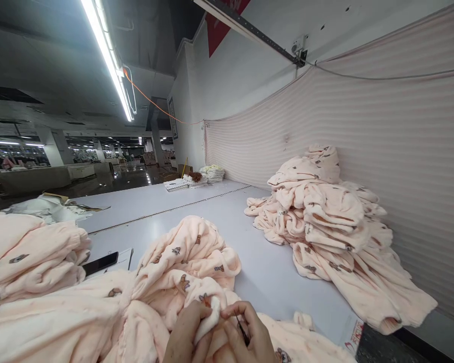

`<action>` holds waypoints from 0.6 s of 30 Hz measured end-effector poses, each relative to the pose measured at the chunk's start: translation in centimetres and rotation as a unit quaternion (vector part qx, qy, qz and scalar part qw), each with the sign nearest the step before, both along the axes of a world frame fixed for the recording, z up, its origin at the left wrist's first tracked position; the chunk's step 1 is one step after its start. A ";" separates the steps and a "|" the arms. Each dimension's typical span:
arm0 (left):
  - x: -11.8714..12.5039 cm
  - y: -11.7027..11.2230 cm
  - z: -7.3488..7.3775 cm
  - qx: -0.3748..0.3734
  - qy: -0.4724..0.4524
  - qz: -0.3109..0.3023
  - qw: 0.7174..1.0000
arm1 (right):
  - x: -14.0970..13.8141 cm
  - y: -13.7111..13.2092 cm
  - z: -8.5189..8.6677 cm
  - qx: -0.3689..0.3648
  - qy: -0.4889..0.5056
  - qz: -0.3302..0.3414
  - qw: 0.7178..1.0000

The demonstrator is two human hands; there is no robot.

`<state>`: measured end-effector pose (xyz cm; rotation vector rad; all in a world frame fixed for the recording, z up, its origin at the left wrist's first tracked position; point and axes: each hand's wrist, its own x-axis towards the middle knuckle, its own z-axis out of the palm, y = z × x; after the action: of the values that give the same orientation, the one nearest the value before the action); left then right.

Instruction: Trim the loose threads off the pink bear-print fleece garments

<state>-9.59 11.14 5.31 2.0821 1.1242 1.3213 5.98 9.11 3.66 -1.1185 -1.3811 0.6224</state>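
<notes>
At the bottom edge both hands work on a fluffy pink garment [181, 272] printed with small brown bears, lying bunched on the grey table [265, 272]. My left hand [183, 335] pinches a fold of the fleece between thumb and fingers. My right hand [249, 335] is closed beside it, holding a thin dark tool, perhaps a small thread snip [242, 330], against the same fold. The lower parts of both hands are cut off by the frame.
A tall heap of the same pink garments [333, 222] leans against the striped fabric wall at right. Another stack [26, 252] lies at left, with a dark phone [100, 263] on paper beside it. Folded bundles [196, 179] sit at the table's far end.
</notes>
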 end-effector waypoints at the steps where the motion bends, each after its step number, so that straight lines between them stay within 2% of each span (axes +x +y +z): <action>1: -0.2 0.1 0.0 0.009 -0.002 0.003 1.000 | 0.3 -0.2 0.2 0.008 -0.015 0.001 1.000; 4: -0.8 0.5 -0.1 0.050 0.041 0.001 0.998 | 1.0 -0.5 0.5 0.034 -0.052 0.014 0.998; 7: -1.3 0.9 -0.6 0.107 0.102 -0.021 0.989 | 1.3 -0.6 0.6 0.027 -0.078 0.020 0.996; 13: -1.8 1.1 -0.8 0.180 0.175 -0.039 0.967 | 1.4 -0.9 1.9 -0.023 -0.194 -0.010 0.981; 18: -1.9 1.2 -0.3 0.201 0.186 -0.043 0.961 | 1.7 -0.7 2.2 -0.076 -0.177 -0.002 0.981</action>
<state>-11.48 12.30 4.96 2.7343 0.9472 1.2260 7.67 8.39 5.88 -1.4037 -1.6533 0.5500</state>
